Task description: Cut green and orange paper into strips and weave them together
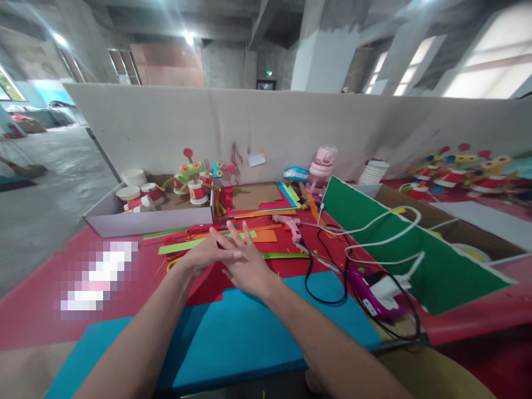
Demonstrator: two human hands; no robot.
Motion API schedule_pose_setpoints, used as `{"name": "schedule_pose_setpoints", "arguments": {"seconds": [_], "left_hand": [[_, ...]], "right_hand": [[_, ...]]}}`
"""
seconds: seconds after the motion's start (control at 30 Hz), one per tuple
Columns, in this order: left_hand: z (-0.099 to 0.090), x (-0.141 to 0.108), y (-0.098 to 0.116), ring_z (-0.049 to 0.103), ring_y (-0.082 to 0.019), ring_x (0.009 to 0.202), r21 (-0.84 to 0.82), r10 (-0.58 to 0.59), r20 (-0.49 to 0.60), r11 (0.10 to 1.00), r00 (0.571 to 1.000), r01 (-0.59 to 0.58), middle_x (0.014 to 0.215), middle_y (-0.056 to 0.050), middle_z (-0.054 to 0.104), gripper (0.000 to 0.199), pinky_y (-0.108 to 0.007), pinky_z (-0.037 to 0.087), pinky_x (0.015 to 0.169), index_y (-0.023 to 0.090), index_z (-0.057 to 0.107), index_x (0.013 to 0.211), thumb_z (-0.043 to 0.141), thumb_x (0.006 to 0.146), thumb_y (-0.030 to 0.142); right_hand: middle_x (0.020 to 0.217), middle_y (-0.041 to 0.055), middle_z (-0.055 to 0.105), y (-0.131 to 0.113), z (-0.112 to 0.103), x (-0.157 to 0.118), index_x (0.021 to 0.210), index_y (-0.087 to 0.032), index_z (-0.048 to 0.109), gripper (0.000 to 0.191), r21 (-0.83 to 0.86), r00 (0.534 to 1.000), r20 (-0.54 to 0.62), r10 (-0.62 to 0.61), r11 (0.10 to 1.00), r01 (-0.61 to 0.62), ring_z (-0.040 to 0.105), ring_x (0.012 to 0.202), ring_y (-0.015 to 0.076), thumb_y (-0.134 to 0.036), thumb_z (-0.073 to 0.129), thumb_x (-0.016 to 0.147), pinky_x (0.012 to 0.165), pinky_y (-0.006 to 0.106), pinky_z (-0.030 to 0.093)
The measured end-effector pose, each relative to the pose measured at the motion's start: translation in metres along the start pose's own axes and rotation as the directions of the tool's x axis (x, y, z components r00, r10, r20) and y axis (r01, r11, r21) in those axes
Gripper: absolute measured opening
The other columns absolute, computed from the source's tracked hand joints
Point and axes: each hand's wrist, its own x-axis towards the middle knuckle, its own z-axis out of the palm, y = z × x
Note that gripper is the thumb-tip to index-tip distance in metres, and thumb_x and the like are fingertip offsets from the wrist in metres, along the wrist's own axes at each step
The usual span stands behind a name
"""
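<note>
My left hand point(204, 255) and my right hand point(250, 268) meet above the middle of the table. The right hand's fingers are stretched out and spread. The left hand's fingers reach across to the right and touch the right hand, partly hidden by it. No object shows in either hand. Just beyond them lie orange and green paper strips point(183, 246) and a pink glue gun point(290, 226). Below the wrists is a blue sheet point(233, 338) on the red table cover point(162, 288).
At the back left, a white box point(152, 223) holds paper cups and paper-cup figures point(198, 192). A green panel point(399, 244) stands on the right, beside a purple power strip point(374, 293) with looping cables. A pink bottle point(322, 169) stands by the white partition point(282, 124).
</note>
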Motion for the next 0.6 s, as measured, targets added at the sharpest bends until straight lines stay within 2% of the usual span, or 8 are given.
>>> {"name": "schedule_pose_setpoints", "arguments": {"seconds": [0.17,0.27,0.37,0.5,0.6], "left_hand": [[0.0064,0.0012,-0.0004,0.066,-0.028,0.094,-0.098,0.022,-0.055,0.995,0.998,-0.028,0.093,-0.013,0.073,0.033,-0.039,0.050,0.084,0.013,0.071,0.088,0.080,0.062,0.031],[0.0035,0.0009,0.0013,0.067,-0.027,0.089,0.017,0.046,-0.059,0.999,0.997,-0.045,0.089,-0.011,0.073,0.034,-0.036,0.050,0.077,0.014,0.071,0.090,0.079,0.063,0.033],[0.0021,0.0008,0.0019,0.066,-0.025,0.081,0.129,0.063,-0.073,0.990,0.995,-0.053,0.080,-0.009,0.072,0.030,-0.032,0.049,0.070,0.013,0.071,0.083,0.079,0.063,0.034],[0.0046,0.0021,0.0003,0.065,-0.022,0.075,0.013,0.074,-0.103,0.997,0.992,-0.074,0.076,-0.007,0.071,0.024,-0.029,0.048,0.068,0.012,0.070,0.075,0.079,0.063,0.031],[0.0049,0.0031,0.0001,0.065,-0.021,0.075,-0.029,0.090,-0.115,0.995,0.989,-0.094,0.077,-0.008,0.071,0.026,-0.028,0.047,0.067,0.011,0.070,0.079,0.079,0.063,0.030]], "right_hand": [[0.159,0.0037,0.010,-0.0046,0.0068,0.0035,0.142,-0.020,0.038,0.064,-0.011,0.999,-0.015,0.041,0.999,-0.041,-0.004,0.145,0.0327,-0.026,0.060,0.082,0.117,0.058,0.001],[0.159,0.0035,0.009,-0.0014,0.0081,0.0036,0.141,-0.021,0.040,0.062,0.000,0.999,-0.015,0.034,0.999,-0.034,-0.003,0.145,0.0327,-0.026,0.061,0.082,0.117,0.058,0.002],[0.159,0.0038,0.007,0.0001,0.0096,0.0028,0.140,-0.021,0.041,0.062,0.011,0.999,-0.010,0.043,0.999,-0.043,-0.003,0.145,0.0334,-0.025,0.062,0.082,0.117,0.059,0.005],[0.159,0.0067,0.006,-0.0017,0.0080,0.0048,0.141,-0.016,0.039,0.065,0.018,0.998,-0.019,0.062,0.998,-0.061,-0.005,0.145,0.0345,-0.026,0.062,0.081,0.117,0.057,0.007],[0.159,0.0064,0.011,-0.0010,0.0053,0.0070,0.140,-0.017,0.041,0.062,0.035,0.998,-0.025,0.059,0.998,-0.058,-0.003,0.145,0.0320,-0.023,0.061,0.081,0.119,0.054,0.007]]}}
